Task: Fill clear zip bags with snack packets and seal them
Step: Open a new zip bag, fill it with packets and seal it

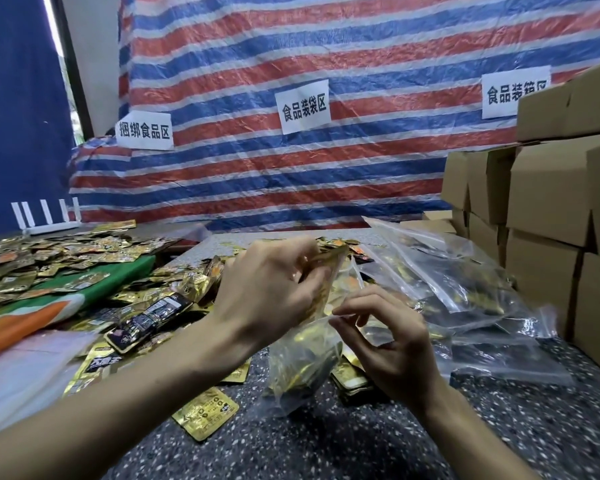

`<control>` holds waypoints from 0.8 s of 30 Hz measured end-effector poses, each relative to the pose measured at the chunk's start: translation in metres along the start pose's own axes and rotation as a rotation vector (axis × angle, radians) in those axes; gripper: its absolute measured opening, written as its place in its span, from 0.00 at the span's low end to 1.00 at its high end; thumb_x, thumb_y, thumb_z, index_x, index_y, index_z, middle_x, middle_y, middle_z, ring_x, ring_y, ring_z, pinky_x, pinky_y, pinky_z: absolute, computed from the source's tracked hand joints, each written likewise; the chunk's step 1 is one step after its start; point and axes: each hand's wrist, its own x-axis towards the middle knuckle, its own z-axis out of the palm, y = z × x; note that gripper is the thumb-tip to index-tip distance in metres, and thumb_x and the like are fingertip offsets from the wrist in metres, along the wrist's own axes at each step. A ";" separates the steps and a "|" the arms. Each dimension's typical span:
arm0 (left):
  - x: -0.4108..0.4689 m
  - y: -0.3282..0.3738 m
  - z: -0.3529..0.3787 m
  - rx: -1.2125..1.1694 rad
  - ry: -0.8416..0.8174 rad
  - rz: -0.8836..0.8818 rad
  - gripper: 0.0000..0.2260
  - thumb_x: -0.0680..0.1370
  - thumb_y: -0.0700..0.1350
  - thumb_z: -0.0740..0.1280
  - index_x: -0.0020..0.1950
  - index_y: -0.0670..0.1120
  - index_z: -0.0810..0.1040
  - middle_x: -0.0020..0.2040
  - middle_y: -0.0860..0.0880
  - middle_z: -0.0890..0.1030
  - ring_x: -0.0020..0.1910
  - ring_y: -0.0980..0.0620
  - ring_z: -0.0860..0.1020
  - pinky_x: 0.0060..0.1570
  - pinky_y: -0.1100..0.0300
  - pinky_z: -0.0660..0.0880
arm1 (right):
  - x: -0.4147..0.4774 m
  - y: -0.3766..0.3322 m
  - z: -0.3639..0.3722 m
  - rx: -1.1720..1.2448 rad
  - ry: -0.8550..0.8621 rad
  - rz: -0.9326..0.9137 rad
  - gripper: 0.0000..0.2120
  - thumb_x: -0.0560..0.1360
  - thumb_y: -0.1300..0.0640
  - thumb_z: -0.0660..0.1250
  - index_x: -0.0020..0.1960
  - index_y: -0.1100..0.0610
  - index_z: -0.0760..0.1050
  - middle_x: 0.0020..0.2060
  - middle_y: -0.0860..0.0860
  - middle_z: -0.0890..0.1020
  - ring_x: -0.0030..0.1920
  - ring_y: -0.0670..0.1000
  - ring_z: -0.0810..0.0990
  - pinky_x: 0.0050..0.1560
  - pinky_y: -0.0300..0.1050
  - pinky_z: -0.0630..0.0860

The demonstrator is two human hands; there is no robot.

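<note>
A clear zip bag (302,362) stands open above the speckled table, with gold snack packets inside it. My left hand (271,289) grips a gold packet (329,271) and holds it in the bag's mouth. My right hand (385,341) pinches the bag's near rim between thumb and fingers, holding the mouth apart. Loose gold packets (205,414) lie on the table under and beside the bag. A black-and-gold packet (146,320) lies to the left of my left forearm.
A heap of gold packets (49,261) covers a green and orange cloth on the left. Filled clear bags (465,292) are piled on the right. Cardboard boxes (548,209) are stacked at the right edge. A striped tarp (291,150) with paper signs hangs behind.
</note>
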 end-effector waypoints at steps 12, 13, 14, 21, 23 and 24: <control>-0.007 -0.006 -0.025 0.074 -0.499 0.014 0.30 0.69 0.75 0.54 0.43 0.54 0.83 0.53 0.62 0.80 0.52 0.63 0.76 0.52 0.53 0.78 | 0.000 0.000 0.001 -0.020 -0.010 -0.002 0.04 0.73 0.65 0.75 0.47 0.61 0.82 0.42 0.49 0.82 0.41 0.46 0.80 0.43 0.34 0.73; -0.011 -0.007 -0.027 0.113 -0.517 0.049 0.26 0.70 0.74 0.57 0.44 0.55 0.82 0.57 0.64 0.77 0.54 0.65 0.74 0.55 0.54 0.76 | 0.000 0.000 0.001 -0.028 -0.011 -0.001 0.04 0.73 0.64 0.75 0.47 0.61 0.82 0.42 0.49 0.82 0.40 0.46 0.80 0.43 0.33 0.73; -0.016 -0.008 -0.030 0.140 -0.521 0.071 0.22 0.71 0.71 0.59 0.44 0.56 0.81 0.60 0.65 0.75 0.56 0.66 0.73 0.58 0.55 0.75 | 0.000 0.000 0.000 -0.035 -0.013 0.000 0.04 0.73 0.64 0.76 0.47 0.61 0.82 0.42 0.49 0.82 0.40 0.46 0.80 0.43 0.33 0.72; -0.032 -0.029 -0.042 0.013 -0.318 0.046 0.15 0.71 0.65 0.65 0.39 0.55 0.81 0.64 0.59 0.74 0.63 0.58 0.74 0.60 0.50 0.75 | 0.003 0.001 -0.011 -0.156 -0.112 0.042 0.12 0.73 0.49 0.75 0.53 0.54 0.81 0.48 0.44 0.80 0.32 0.44 0.75 0.32 0.39 0.75; -0.033 -0.039 -0.047 -0.006 -0.303 0.039 0.14 0.71 0.63 0.67 0.39 0.54 0.82 0.60 0.58 0.75 0.60 0.57 0.75 0.57 0.51 0.76 | 0.005 0.001 -0.016 -0.155 -0.179 0.080 0.12 0.73 0.49 0.74 0.53 0.53 0.81 0.47 0.45 0.79 0.32 0.46 0.74 0.31 0.41 0.74; -0.034 -0.043 -0.050 -0.006 -0.313 0.040 0.14 0.71 0.63 0.66 0.39 0.53 0.82 0.56 0.58 0.76 0.57 0.58 0.76 0.54 0.53 0.77 | 0.005 0.001 -0.017 -0.148 -0.223 0.101 0.11 0.73 0.51 0.73 0.53 0.53 0.81 0.47 0.45 0.79 0.32 0.46 0.74 0.31 0.41 0.74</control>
